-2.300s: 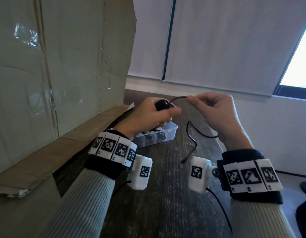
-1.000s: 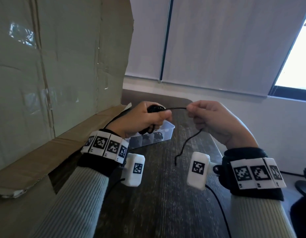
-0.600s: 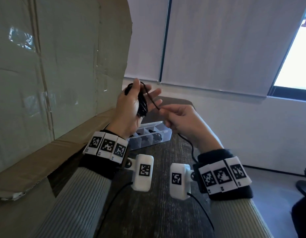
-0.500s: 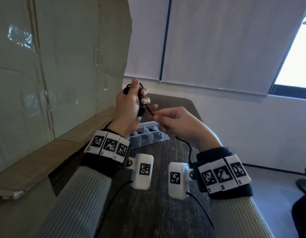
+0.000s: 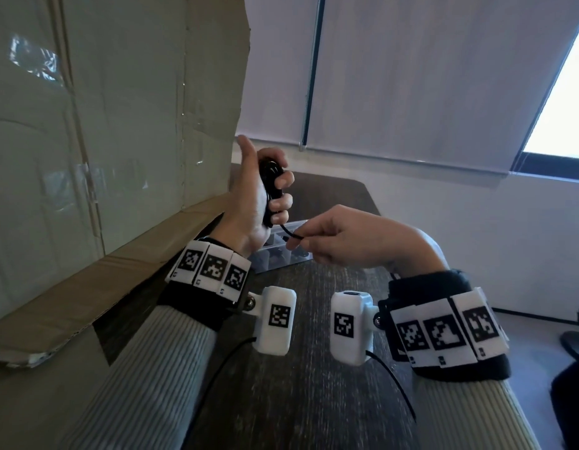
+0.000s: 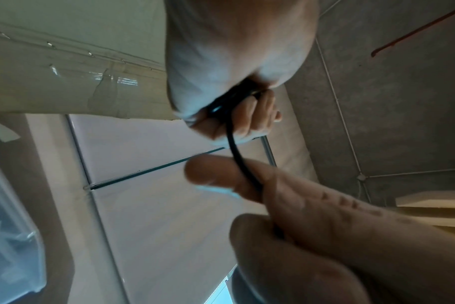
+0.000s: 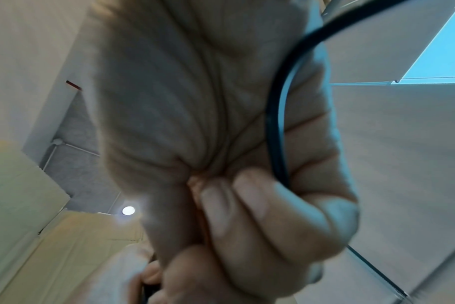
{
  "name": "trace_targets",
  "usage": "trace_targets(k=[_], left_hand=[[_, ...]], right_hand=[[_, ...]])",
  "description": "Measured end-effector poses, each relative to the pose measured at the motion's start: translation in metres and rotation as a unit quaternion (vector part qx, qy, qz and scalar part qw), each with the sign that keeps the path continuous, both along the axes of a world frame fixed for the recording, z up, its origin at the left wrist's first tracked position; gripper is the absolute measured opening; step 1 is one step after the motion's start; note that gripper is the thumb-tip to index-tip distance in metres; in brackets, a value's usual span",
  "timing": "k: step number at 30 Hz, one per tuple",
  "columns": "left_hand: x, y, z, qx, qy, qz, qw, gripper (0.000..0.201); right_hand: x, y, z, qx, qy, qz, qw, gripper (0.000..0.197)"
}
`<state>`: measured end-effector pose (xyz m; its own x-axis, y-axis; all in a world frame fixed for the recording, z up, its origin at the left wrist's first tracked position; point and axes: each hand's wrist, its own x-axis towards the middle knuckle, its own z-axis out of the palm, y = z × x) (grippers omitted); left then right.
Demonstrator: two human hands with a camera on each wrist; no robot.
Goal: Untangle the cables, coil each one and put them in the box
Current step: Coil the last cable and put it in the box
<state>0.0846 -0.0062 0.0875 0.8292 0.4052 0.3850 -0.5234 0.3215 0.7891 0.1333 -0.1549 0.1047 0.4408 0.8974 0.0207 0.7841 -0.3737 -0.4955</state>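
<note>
Cable coil (image 5: pixel 271 186), black, sits bunched upright in the left hand (image 5: pixel 255 203); its long axis runs roughly vertical along the palm, fingers curled over its front, thumb sticking up free. A short free run of cable (image 5: pixel 289 232) leaves the coil's lower end and goes down-right to the right hand (image 5: pixel 353 241), which lies lower than the left and just beside it. Right grip is a narrow pinch, thumb against forefinger on the strand; remaining fingers curled in. The next wrap turns on this: the loose run comes off the bottom of the coil, so the right hand has to bring it up and around the vertical bundle. That is my read, not seen.

Left wrist view shows the strand (image 6: pixel 237 152) running from the left fist down into the right fingers (image 6: pixel 221 174). Right wrist view shows cable (image 7: pixel 278 115) arcing past the palm, tail cut off at the frame's top edge.

Clear plastic compartment box (image 5: pixel 275 254) stands on the dark bench (image 5: pixel 314 384) behind and below both hands, mostly hidden by them; dark contents inside, can't tell what. Number of turns in the coil and remaining slack length: not readable. Tall cardboard sheet (image 5: pixel 119 108) stands at left.
</note>
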Motion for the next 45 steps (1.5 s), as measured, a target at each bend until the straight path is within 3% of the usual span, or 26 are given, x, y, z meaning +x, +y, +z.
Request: trace_targets(k=[4,7,9,11,14,19,24,28,33,36,37,41,45], left_hand=[[-0.001,0.003,0.000,0.020,0.013,0.005,1.000,0.063],[0.004,-0.001,-0.005,0.101,0.061,0.083,0.990,0.068],[0.009,-0.004,-0.009,0.169,0.097,0.139,0.971,0.076],[0.014,-0.005,-0.014,0.210,0.142,0.136,0.958,0.079],[0.011,-0.005,-0.016,0.251,0.195,0.052,0.947,0.083],[0.004,-0.014,-0.013,0.363,0.185,-0.008,0.913,0.093],[0.007,-0.010,-0.015,0.337,0.197,-0.019,0.920,0.080],[0.008,-0.009,-0.015,0.334,0.191,-0.044,0.922,0.080],[0.010,-0.007,-0.012,0.371,0.155,0.047,0.914,0.083],[0.007,-0.005,-0.010,0.440,0.184,0.158,0.864,0.081],[0.006,-0.004,-0.011,0.447,0.192,0.162,0.858,0.083],[0.005,-0.003,-0.016,0.351,0.197,0.019,0.915,0.100],[0.010,-0.006,-0.016,0.327,0.215,0.014,0.920,0.102]], right_hand=[[0.001,0.000,0.000,0.062,-0.032,-0.027,0.997,0.025],[0.003,0.002,0.000,0.192,-0.043,-0.083,0.977,0.044],[0.004,0.005,-0.002,0.220,-0.076,-0.099,0.968,0.059],[0.007,0.008,-0.004,0.218,-0.106,-0.114,0.963,0.067],[0.015,0.013,-0.010,0.196,-0.120,-0.107,0.967,0.060],[0.018,0.012,-0.011,0.200,-0.086,-0.080,0.973,0.038],[0.015,0.004,-0.007,0.239,-0.018,-0.037,0.970,0.028],[0.016,0.007,-0.009,0.262,-0.019,-0.058,0.963,0.017],[0.017,0.013,-0.011,0.301,-0.067,-0.086,0.948,0.016],[0.017,0.016,-0.010,0.322,-0.097,-0.090,0.938,0.014],[0.018,0.015,-0.010,0.331,-0.099,-0.090,0.934,0.013],[0.018,0.011,-0.009,0.344,-0.108,-0.087,0.929,0.008],[0.019,0.012,-0.011,0.359,-0.132,-0.081,0.921,0.009]])
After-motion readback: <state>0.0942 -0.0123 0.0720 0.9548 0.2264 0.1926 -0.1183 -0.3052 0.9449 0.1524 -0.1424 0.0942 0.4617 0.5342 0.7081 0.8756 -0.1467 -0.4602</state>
